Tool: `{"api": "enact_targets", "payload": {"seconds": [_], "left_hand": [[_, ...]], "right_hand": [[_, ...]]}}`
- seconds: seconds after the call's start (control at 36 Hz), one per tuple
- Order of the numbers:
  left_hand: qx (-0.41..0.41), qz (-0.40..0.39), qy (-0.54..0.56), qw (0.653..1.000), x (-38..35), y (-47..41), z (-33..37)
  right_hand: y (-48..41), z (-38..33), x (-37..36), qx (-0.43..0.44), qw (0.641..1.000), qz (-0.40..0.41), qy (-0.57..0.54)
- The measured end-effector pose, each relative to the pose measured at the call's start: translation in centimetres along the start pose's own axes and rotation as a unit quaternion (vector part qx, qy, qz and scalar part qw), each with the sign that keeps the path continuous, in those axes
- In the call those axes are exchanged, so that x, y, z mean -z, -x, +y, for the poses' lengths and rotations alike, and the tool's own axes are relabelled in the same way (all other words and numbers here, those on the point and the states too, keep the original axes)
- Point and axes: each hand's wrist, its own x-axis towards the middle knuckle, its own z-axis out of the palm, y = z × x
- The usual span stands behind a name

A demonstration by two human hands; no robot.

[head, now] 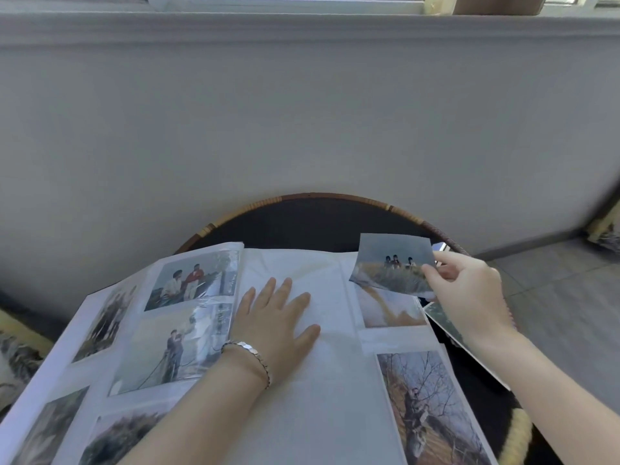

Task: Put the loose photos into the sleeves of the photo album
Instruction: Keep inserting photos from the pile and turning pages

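Note:
An open photo album [322, 380] lies across a round dark table. Its left page holds several sleeved photos; its right page is mostly blank white with two photos along its right edge. My left hand [273, 317] lies flat with straight fingers on the blank middle of the right page, a silver bracelet on the wrist. My right hand [469, 293] pinches a loose photo [391, 263] of three small figures in a field by its right edge, holding it just above the page's upper right corner. Another loose photo [439, 317] lies partly hidden under my right hand.
The table's wicker rim [315, 198] curves close to a grey wall behind. Patterned cushions sit at the far left [16, 357] and far right [607, 233]. A tiled floor [563, 297] shows to the right of the table.

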Motion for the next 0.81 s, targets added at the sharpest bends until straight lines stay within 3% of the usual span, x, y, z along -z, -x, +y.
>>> {"api": "enact_targets", "payload": {"seconds": [0.25,0.58,0.69,0.81], "left_hand": [[0.004,-0.001,0.010,1.000,0.0,0.0,0.0],[0.003,0.005,0.018,1.000,0.0,0.0,-0.1],[0.028,0.005,0.000,1.000,0.0,0.0,0.0],[0.080,0.017,-0.022,0.996,0.2,-0.1,0.3]], "right_hand": [[0.4,-0.7,-0.2,0.032,0.998,-0.047,-0.009],[-0.6,-0.1,-0.8,-0.168,0.956,-0.169,-0.172],[-1.5,0.4,-1.0,-0.235,0.933,-0.215,-0.167],[-2.7,0.1,-2.0,-0.224,0.933,-0.255,-0.117]]}}
